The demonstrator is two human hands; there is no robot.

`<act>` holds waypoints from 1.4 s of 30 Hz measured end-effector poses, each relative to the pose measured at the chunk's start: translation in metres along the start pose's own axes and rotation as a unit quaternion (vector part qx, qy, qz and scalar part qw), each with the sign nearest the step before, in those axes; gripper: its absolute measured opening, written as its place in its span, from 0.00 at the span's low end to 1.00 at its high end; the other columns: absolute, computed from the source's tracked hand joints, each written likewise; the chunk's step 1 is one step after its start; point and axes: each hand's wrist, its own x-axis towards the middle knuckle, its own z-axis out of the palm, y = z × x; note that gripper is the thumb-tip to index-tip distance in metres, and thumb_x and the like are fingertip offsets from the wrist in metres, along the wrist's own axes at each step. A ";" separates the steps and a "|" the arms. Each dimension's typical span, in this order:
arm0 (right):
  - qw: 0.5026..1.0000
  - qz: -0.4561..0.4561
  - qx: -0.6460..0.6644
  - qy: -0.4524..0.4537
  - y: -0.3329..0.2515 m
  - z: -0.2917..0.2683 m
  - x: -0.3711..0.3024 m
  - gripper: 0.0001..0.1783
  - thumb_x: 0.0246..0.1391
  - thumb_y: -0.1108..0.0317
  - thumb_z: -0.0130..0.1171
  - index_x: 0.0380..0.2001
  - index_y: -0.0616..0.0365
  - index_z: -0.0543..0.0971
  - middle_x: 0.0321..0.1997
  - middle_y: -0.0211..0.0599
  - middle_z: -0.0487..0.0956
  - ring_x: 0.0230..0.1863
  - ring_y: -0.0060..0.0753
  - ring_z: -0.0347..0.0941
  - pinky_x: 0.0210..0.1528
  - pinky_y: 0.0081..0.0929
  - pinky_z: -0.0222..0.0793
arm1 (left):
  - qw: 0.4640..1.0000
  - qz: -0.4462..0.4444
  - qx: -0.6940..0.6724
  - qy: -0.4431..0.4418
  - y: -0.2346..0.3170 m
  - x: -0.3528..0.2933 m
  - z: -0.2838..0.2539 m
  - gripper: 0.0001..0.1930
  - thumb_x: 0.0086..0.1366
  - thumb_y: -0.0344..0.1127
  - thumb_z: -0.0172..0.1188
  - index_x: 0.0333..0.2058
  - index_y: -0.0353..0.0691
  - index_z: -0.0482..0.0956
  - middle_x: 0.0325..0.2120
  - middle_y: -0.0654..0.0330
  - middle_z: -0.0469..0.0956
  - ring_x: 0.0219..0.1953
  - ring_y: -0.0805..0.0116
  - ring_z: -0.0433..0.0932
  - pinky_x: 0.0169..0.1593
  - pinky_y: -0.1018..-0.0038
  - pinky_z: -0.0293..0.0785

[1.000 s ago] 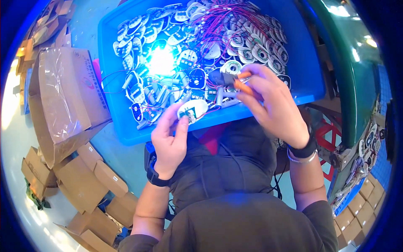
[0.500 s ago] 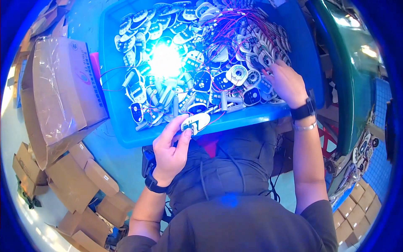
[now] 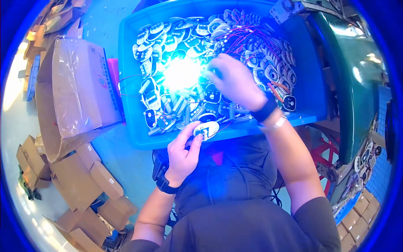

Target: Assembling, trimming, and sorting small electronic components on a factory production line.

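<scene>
My left hand (image 3: pixel 184 149) pinches a white oval plastic part (image 3: pixel 206 129) near the bin's front edge, with a small dark circuit piece and wires on it. Over the middle of the blue bin (image 3: pixel 168 144) my right hand (image 3: pixel 235 80) reaches in beside a glaring bright light (image 3: pixel 180 73). Motion smears its fingers, so whatever it may hold is not visible. Around both hands lie piles of white oval parts with dark faces (image 3: pixel 213 93) and grey cylinders (image 3: pixel 181 105). A tool with two orange handles (image 3: pixel 279 89) rests on the parts at the right.
Bundled red and dark wires (image 3: pixel 239 35) cover the bin's back right. An open cardboard carton (image 3: pixel 79 84) wrapped in clear film stands to the left, with flattened cardboard (image 3: pixel 75 180) below it. A green curved housing (image 3: pixel 348 84) stands at the right, above stacked brown boxes (image 3: pixel 357 218).
My right hand has left the bin's right side and moved left toward the bright light; the orange-handled tool now lies uncovered there. The left hand keeps the white oval part. The whole view has shifted slightly.
</scene>
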 end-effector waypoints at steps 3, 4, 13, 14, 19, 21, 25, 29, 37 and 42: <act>0.981 0.054 0.182 0.038 -0.009 -0.060 -0.022 0.05 0.44 0.70 0.55 0.25 0.61 0.74 0.26 0.36 0.72 0.26 0.29 0.67 0.29 0.22 0.63 | 1.000 0.004 0.017 0.006 -0.001 -0.001 -0.001 0.14 0.54 0.25 0.53 0.41 0.32 0.71 0.32 0.56 0.75 0.28 0.77 0.73 0.29 0.83 0.69; 0.971 0.090 0.219 0.024 -0.016 -0.082 -0.032 0.05 0.45 0.71 0.55 0.26 0.62 0.73 0.28 0.34 0.72 0.26 0.24 0.66 0.29 0.19 0.62 | 0.999 -0.005 0.031 0.011 -0.002 -0.001 -0.003 0.14 0.54 0.25 0.53 0.41 0.32 0.71 0.31 0.56 0.75 0.27 0.77 0.72 0.29 0.83 0.68; 0.856 0.005 0.472 0.212 -0.058 -0.182 -0.151 0.09 0.53 0.65 0.46 0.30 0.60 0.63 0.35 0.54 0.69 0.29 0.34 0.68 0.32 0.26 0.69 | 0.998 -0.030 -0.044 -0.031 0.001 0.000 0.002 0.17 0.58 0.27 0.50 0.46 0.32 0.65 0.36 0.58 0.72 0.33 0.78 0.71 0.27 0.86 0.69; 0.856 -0.014 0.474 0.206 -0.065 -0.189 -0.161 0.07 0.51 0.69 0.47 0.29 0.60 0.63 0.29 0.50 0.71 0.27 0.35 0.69 0.31 0.26 0.68 | 0.998 -0.033 -0.049 -0.028 0.002 0.000 0.003 0.16 0.57 0.25 0.49 0.46 0.31 0.65 0.36 0.58 0.72 0.33 0.77 0.71 0.29 0.85 0.69; 0.908 0.111 0.331 0.233 -0.093 -0.210 -0.229 0.04 0.41 0.79 0.49 0.25 0.66 0.70 0.23 0.47 0.73 0.24 0.35 0.71 0.27 0.26 0.68 | 1.000 -0.020 -0.006 0.000 -0.008 -0.004 -0.002 0.16 0.58 0.25 0.48 0.47 0.33 0.65 0.34 0.60 0.72 0.33 0.77 0.71 0.29 0.86 0.69; 0.903 0.150 0.306 0.263 -0.101 -0.209 -0.257 0.04 0.45 0.81 0.47 0.28 0.67 0.70 0.26 0.46 0.73 0.27 0.31 0.71 0.29 0.24 0.68 | 1.000 -0.004 0.011 0.002 -0.006 -0.004 -0.006 0.16 0.59 0.26 0.48 0.47 0.33 0.65 0.34 0.59 0.72 0.33 0.77 0.71 0.30 0.86 0.68; 0.866 0.262 0.246 0.347 -0.106 -0.184 -0.315 0.04 0.49 0.79 0.47 0.31 0.66 0.68 0.30 0.41 0.74 0.31 0.24 0.71 0.33 0.20 0.69 | 1.000 0.009 0.002 -0.004 -0.011 -0.001 -0.003 0.15 0.59 0.27 0.48 0.46 0.33 0.65 0.35 0.58 0.73 0.34 0.77 0.72 0.30 0.86 0.66; 0.803 0.441 0.200 0.348 -0.071 -0.137 -0.388 0.02 0.52 0.76 0.45 0.29 0.64 0.67 0.30 0.40 0.74 0.30 0.24 0.70 0.35 0.20 0.68 | 1.000 0.017 0.013 0.009 -0.006 -0.003 0.001 0.16 0.59 0.27 0.49 0.46 0.33 0.65 0.35 0.59 0.73 0.34 0.78 0.72 0.28 0.86 0.65; 0.641 0.578 0.217 0.457 0.046 -0.072 -0.506 0.04 0.50 0.74 0.49 0.30 0.63 0.69 0.27 0.33 0.73 0.29 0.22 0.71 0.30 0.17 0.69 | 1.000 0.014 0.023 0.010 -0.008 -0.001 0.004 0.16 0.59 0.28 0.49 0.47 0.33 0.65 0.33 0.61 0.73 0.31 0.79 0.71 0.27 0.86 0.64; 0.737 0.622 -0.041 0.262 0.105 -0.039 -0.550 0.14 0.43 0.66 0.55 0.34 0.63 0.70 0.31 0.44 0.74 0.34 0.43 0.71 0.37 0.30 0.67 | 0.999 0.013 0.031 0.025 -0.007 -0.001 -0.005 0.16 0.59 0.28 0.49 0.47 0.33 0.65 0.33 0.61 0.73 0.31 0.79 0.71 0.27 0.86 0.65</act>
